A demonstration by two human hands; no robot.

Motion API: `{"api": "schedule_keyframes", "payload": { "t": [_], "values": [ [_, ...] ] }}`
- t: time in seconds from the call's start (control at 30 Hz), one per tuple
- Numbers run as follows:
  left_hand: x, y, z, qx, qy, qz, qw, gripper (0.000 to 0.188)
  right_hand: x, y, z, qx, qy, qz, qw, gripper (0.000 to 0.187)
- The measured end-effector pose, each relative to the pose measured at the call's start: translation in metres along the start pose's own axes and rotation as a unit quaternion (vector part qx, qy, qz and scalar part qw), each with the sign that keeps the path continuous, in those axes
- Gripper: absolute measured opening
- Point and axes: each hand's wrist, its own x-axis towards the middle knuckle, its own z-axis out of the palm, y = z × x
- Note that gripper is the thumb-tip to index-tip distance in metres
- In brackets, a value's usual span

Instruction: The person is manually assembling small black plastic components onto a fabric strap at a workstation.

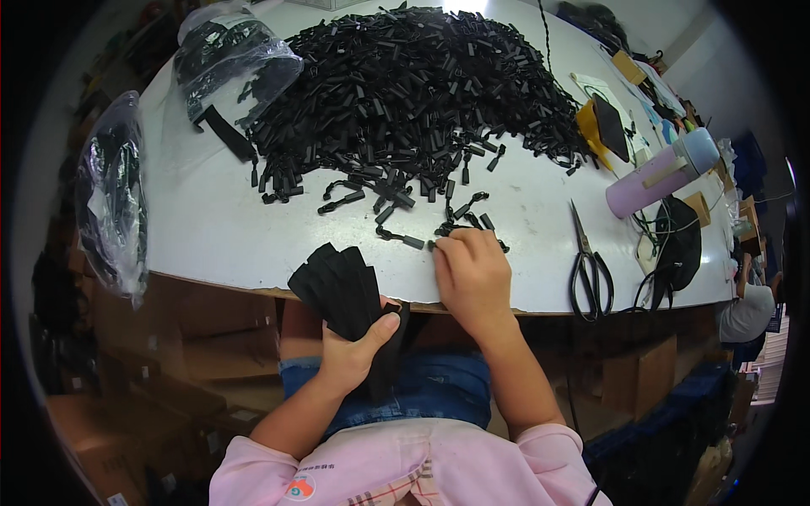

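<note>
My left hand (pixel 359 350) grips a fanned bundle of black fabric strips (pixel 337 287) at the table's front edge, thumb across them. Some of the strips' length hangs below the hand. My right hand (pixel 475 274) rests low over the table with its fingers closed together. Its fingertips are among small black pieces (pixel 411 241) that look like zipper pulls, each a flat tab with a looped end. What the fingertips pinch is mostly hidden. Beyond both hands rises a large pile of the same black pulls (pixel 413 84), with loose ones scattered along its near side.
Black-handled scissors (pixel 586 270) lie to the right. Beyond them are a lilac bottle (pixel 650 181), a phone on a yellow stand (pixel 603 131), cables and a black pouch (pixel 677 244). Clear plastic bags (pixel 114 202) lie left; a black strip (pixel 226 135) lies by the pile.
</note>
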Motion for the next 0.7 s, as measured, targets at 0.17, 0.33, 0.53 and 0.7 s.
{"api": "schedule_keyframes", "payload": {
  "t": [0.17,0.33,0.53,0.7],
  "values": [
    [-0.001,0.004,0.003,0.055,-0.025,0.050,0.997,0.015,-0.018,-0.016,-0.038,0.589,-0.145,0.232,0.761,0.011],
    [-0.002,0.013,0.008,0.040,-0.125,0.091,0.987,0.012,-0.031,-0.024,-0.036,0.635,-0.162,0.225,0.721,0.012],
    [-0.005,0.017,0.009,0.040,-0.149,0.042,0.987,0.011,-0.035,-0.022,-0.036,0.684,-0.164,0.260,0.662,0.011],
    [-0.002,0.013,0.003,0.068,-0.182,0.050,0.980,0.012,-0.036,-0.019,-0.039,0.685,-0.187,0.276,0.647,0.011]
  ]
}}
